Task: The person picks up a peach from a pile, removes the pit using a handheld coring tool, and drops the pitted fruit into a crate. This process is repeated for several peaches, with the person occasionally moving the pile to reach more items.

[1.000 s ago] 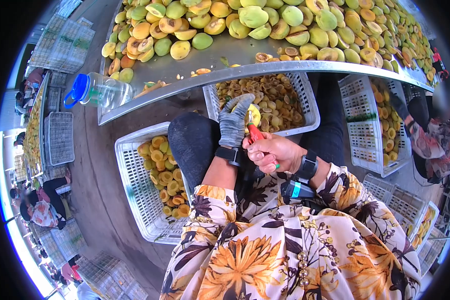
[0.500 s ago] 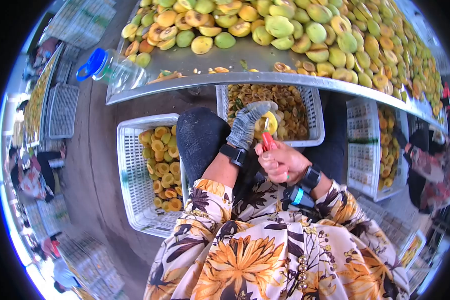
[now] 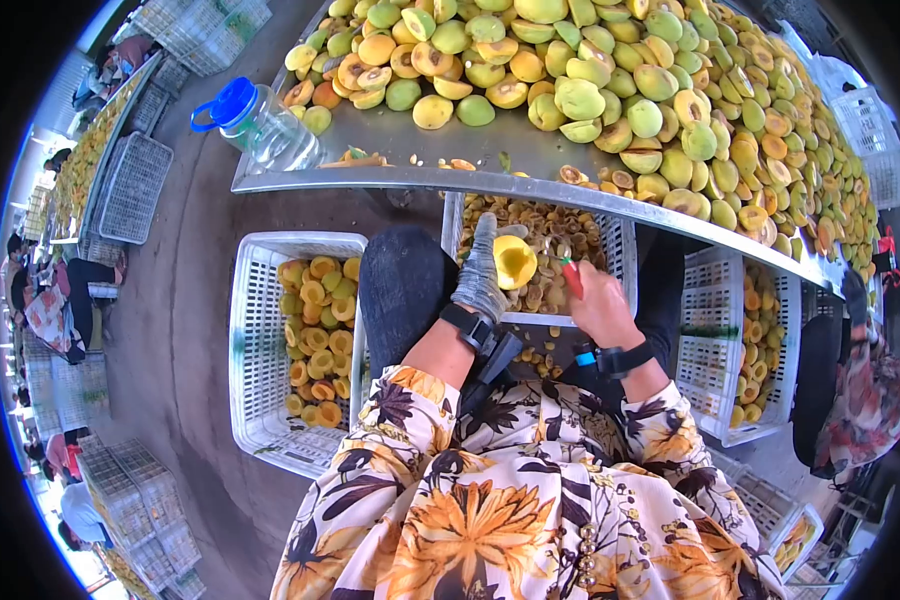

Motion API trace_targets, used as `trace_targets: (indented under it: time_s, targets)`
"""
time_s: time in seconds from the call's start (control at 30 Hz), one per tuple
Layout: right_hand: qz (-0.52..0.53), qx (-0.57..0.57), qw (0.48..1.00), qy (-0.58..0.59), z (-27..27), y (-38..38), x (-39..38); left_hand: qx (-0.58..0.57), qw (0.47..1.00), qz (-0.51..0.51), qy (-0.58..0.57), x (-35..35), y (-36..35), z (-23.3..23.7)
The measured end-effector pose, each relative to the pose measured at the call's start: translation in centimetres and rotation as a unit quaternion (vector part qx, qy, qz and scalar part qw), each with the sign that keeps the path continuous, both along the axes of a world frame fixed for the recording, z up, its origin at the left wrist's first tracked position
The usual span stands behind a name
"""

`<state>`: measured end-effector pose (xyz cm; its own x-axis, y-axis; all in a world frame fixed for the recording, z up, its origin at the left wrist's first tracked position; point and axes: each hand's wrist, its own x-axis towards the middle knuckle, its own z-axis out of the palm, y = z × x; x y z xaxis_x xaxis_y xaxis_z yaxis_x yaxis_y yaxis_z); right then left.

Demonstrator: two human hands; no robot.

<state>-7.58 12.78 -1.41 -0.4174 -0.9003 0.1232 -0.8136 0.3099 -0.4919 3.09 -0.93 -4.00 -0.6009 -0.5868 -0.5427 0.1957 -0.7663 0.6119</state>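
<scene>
My left hand (image 3: pixel 482 272), in a grey glove, holds a hollowed yellow peach half (image 3: pixel 515 262) by its edge, the cut side facing up. My bare right hand (image 3: pixel 602 303) is closed around a tool with a red handle (image 3: pixel 572 278); its working end cannot be made out now. The tool is a little to the right of the peach half, apart from it. Below both hands, between my knees, stands a white crate (image 3: pixel 625 250) with pits and fruit scraps. To my left a white basket (image 3: pixel 255 330) holds hollowed peach halves (image 3: pixel 320 340).
A metal table (image 3: pixel 390 135) in front bears a large heap of halved peaches (image 3: pixel 610 90). A clear bottle with a blue lid (image 3: pixel 275 135) lies near its left corner. Another crate (image 3: pixel 710 340) with fruit stands at right, beside a seated person (image 3: pixel 870 400). More people and stacked crates are at left.
The tool was at the peach half; my right hand has drawn it away to the right. My left hand now shows the half's hollow face up. The view has shifted slightly.
</scene>
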Motion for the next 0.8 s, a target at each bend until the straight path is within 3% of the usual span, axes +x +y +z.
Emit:
trace_targets:
  time_s: [0.07,0.17,0.2,0.27,0.37,0.47,0.53,0.57,0.6,0.67,0.7,0.73,0.8]
  targets:
    - [-0.054,-0.009,0.998,-0.034,0.1,0.6,-0.3,-0.059,0.998,0.006,-0.003,0.1,-0.1,2.1]
    - [-0.183,0.065,0.944,-0.268,2.5,0.8,1.1,-0.037,0.999,0.035,0.013,0.6,0.1,3.0]
    - [-0.182,0.059,0.944,-0.269,2.2,1.0,1.1,-0.033,0.997,0.008,0.063,1.5,-0.7,3.2]
    - [-0.089,0.029,0.982,-0.166,1.1,1.8,1.6,-0.082,0.988,0.027,0.125,4.4,-2.3,4.8]
    - [-0.099,0.039,0.979,-0.173,0.7,2.0,1.9,-0.171,0.981,0.087,0.040,11.6,-5.6,6.6]
    - [-0.121,0.065,0.973,-0.187,0.7,1.5,2.0,-0.246,0.945,0.201,-0.075,21.3,-8.2,3.5]
    - [-0.128,0.042,0.968,-0.213,-0.7,1.7,1.6,-0.352,0.879,0.145,-0.287,29.5,-10.4,-1.9]
    - [-0.128,0.035,0.968,-0.215,-1.3,1.8,1.6,-0.443,0.750,0.041,-0.490,30.8,-9.0,-1.2]
    - [-0.123,0.036,0.968,-0.215,-1.4,1.8,1.6,-0.497,0.564,-0.068,-0.656,32.1,-7.5,-0.4]
    - [-0.122,0.048,0.961,-0.245,-1.6,1.6,1.6,-0.498,0.527,-0.050,-0.687,34.5,-5.4,-3.5]
    - [-0.119,0.049,0.962,-0.241,-1.0,1.5,2.0,-0.438,0.641,-0.053,-0.628,34.0,-4.5,-2.7]
    - [-0.127,0.046,0.962,-0.239,-0.1,1.5,2.3,-0.362,0.761,0.010,-0.538,35.2,-4.3,-6.0]
    - [-0.079,0.049,0.981,-0.173,1.4,1.2,2.9,-0.332,0.805,0.010,-0.491,33.5,-3.9,-6.4]
